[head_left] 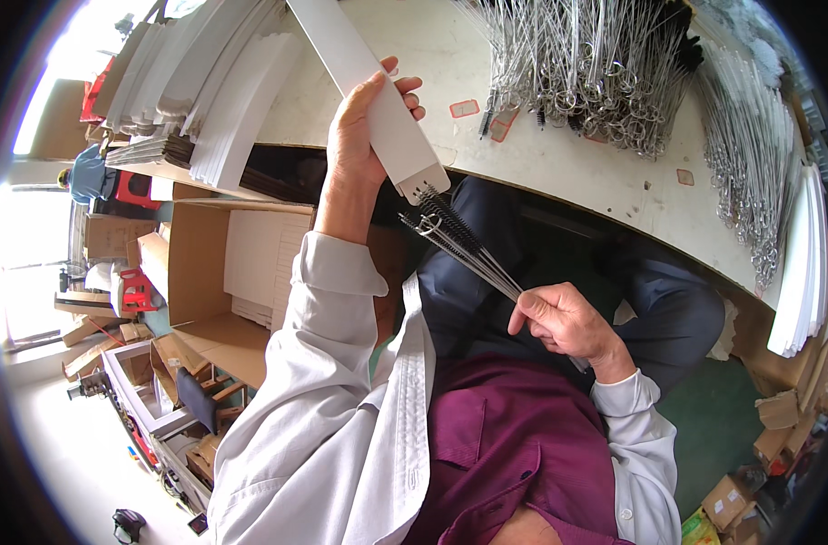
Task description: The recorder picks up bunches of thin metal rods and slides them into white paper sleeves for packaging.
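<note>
My left hand is closed around a long, narrow white box, thumb on one side and fingers past the other. The box slants down toward my lap, and its lower end is open with a flap. My right hand grips a bundle of thin wire brushes by their wire ends. The black bristle tips and a small wire loop point up-left, right at the box's open end. Whether any tip is inside the box I cannot tell.
A big heap of wire brushes lies on the white table, with another bundle at its right. Flat white boxes are stacked at the left. Below stands an open cardboard carton holding white boxes. Another person is far left.
</note>
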{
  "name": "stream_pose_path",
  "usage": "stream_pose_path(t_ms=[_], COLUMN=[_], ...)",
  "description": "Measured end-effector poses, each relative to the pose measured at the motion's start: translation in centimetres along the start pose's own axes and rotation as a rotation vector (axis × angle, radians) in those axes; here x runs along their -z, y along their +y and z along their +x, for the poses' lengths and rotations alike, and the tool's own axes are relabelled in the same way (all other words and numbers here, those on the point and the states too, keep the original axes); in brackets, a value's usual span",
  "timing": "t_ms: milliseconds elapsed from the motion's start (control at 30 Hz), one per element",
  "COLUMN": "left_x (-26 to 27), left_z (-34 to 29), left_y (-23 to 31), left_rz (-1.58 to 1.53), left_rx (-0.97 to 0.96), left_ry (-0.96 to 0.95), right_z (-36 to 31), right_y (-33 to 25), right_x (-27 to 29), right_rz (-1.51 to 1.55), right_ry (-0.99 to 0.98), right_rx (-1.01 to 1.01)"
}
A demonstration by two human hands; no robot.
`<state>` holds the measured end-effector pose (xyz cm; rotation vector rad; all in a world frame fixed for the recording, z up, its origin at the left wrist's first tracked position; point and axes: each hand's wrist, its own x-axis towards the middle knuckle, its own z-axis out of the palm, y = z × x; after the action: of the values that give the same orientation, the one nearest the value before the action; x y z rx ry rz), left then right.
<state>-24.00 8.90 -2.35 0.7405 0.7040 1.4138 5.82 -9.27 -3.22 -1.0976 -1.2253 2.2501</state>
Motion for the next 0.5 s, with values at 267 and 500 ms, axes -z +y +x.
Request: stream_pose_path(t_ms=[267,500], left_x=[-1.0,-1.5], left_z=[-0.5,-1.1], left_y=[-0.1,-0.4], left_rz=[-0.002,0.028], left_rx=[0.014,0.024], left_ry=[-0.043,-0.023], right_z=[0.6,0.6], right_y=[0.3,0.0], right_x=[1.3,1.9], right_rz=[0.152,0.257], right_ry=[0.027,0.001], right_rx=[-0.146,-0.191])
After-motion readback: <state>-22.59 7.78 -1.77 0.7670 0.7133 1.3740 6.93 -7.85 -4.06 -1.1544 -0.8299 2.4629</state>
